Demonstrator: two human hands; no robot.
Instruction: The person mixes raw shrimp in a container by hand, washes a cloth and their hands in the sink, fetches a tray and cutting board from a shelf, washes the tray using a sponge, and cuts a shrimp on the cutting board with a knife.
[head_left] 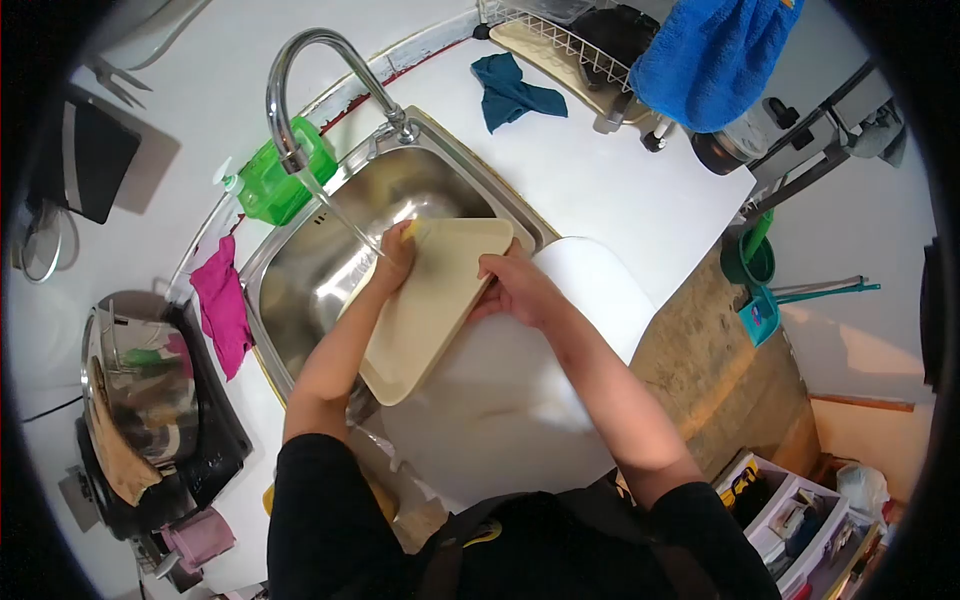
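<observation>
A beige rectangular tray (435, 300) is held tilted over the front of the steel sink (300, 260). My right hand (515, 287) grips its right edge, thumb on the face and fingers beneath. On the tray's upper left part, my left hand (396, 257) is closed around what looks like a yellow sponge (412, 230), mostly hidden by the fingers. The curved chrome faucet (290, 100) pours a thin stream of water (335, 208) down beside my left hand.
A green soap bottle (285, 180) stands behind the sink. A pink cloth (225, 305) lies left of it, a teal cloth (512, 90) behind right. A dish rack (570, 50) and hanging blue towel (715, 60) are at the back right. Pots (150, 385) crowd the left.
</observation>
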